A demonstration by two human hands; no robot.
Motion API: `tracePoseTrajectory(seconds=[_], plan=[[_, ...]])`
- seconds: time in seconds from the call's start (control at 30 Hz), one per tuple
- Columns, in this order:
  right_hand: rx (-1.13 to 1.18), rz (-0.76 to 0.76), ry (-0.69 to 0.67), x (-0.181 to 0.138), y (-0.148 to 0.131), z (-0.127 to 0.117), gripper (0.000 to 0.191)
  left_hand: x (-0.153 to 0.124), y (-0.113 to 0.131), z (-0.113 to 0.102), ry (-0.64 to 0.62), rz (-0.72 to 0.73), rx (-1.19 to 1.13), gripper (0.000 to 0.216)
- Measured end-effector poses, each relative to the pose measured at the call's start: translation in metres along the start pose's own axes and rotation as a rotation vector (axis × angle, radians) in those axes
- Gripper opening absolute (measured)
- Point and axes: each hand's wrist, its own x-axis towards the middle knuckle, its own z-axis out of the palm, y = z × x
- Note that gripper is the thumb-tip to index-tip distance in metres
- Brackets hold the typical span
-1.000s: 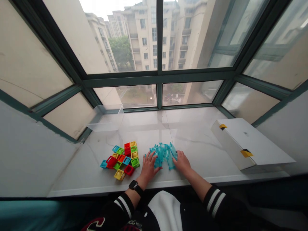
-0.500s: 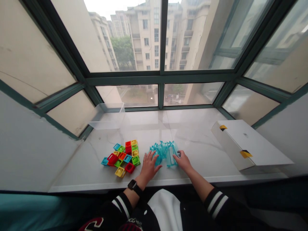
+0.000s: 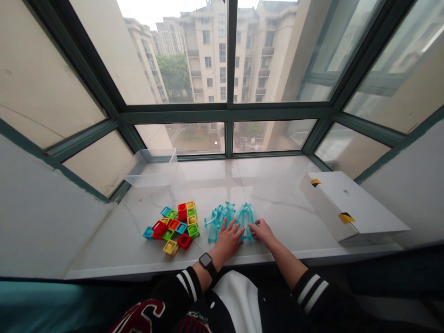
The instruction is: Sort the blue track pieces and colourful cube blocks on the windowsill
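Translucent blue plastic pieces point(image 3: 220, 216), curved and arch-like, lie in a heap on the white sill. My left hand point(image 3: 228, 239), a watch on its wrist, reaches over the front of the heap with fingers stretched and apart; its fingertips are among the pieces. My right hand point(image 3: 262, 231) has thumb and fingers closed at the right edge of an arched blue plastic piece point(image 3: 247, 213) that stands at the heap's right end. To the left lie several red, yellow, green and blue square blocks point(image 3: 173, 225) with recessed faces, grouped together.
A clear plastic bin point(image 3: 152, 178) stands at the back left by the window. At the right is a white box point(image 3: 360, 201) with yellow-and-black tabs. The marble-patterned sill point(image 3: 277, 185) ends at a front edge close to my body; window frames point(image 3: 229, 115) rise behind.
My left hand has moved right across the blue pieces, uncovering those at the heap's left side. An arched piece now shows at my right hand. The view has shifted slightly.
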Motion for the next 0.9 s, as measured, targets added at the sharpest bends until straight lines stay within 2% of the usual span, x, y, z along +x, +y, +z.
tracePoseTrajectory(seconds=[0.17, 0.3, 0.4, 0.53, 0.7, 0.83, 0.9], plan=[[0.128, 0.032, 0.04, -0.002, 0.006, -0.015, 0.037, 0.0, -0.006, 0.01, -0.005, -0.027, 0.025, 0.045], [0.288, 0.072, -0.027, -0.006, 0.004, -0.023, 0.026, 0.0, -0.008, 0.012, 0.011, -0.024, 0.06, 0.043], [0.43, 0.092, -0.074, -0.008, 0.002, -0.028, 0.028, 0.002, -0.007, 0.01, 0.021, -0.04, 0.075, 0.041], [0.646, 0.048, -0.036, -0.013, 0.002, -0.029, 0.036, 0.005, -0.003, 0.005, 0.033, -0.036, 0.12, 0.036], [0.469, -0.08, -0.115, -0.021, 0.003, -0.013, 0.052, 0.007, 0.003, -0.005, 0.043, -0.042, 0.152, 0.041], [0.354, -0.187, -0.14, -0.026, 0.004, 0.002, 0.056, 0.003, 0.012, -0.02, 0.083, -0.02, 0.032, 0.059], [0.298, -0.254, -0.109, -0.031, 0.002, 0.009, 0.057, 0.001, 0.017, -0.029, 0.119, -0.019, -0.054, 0.06]])
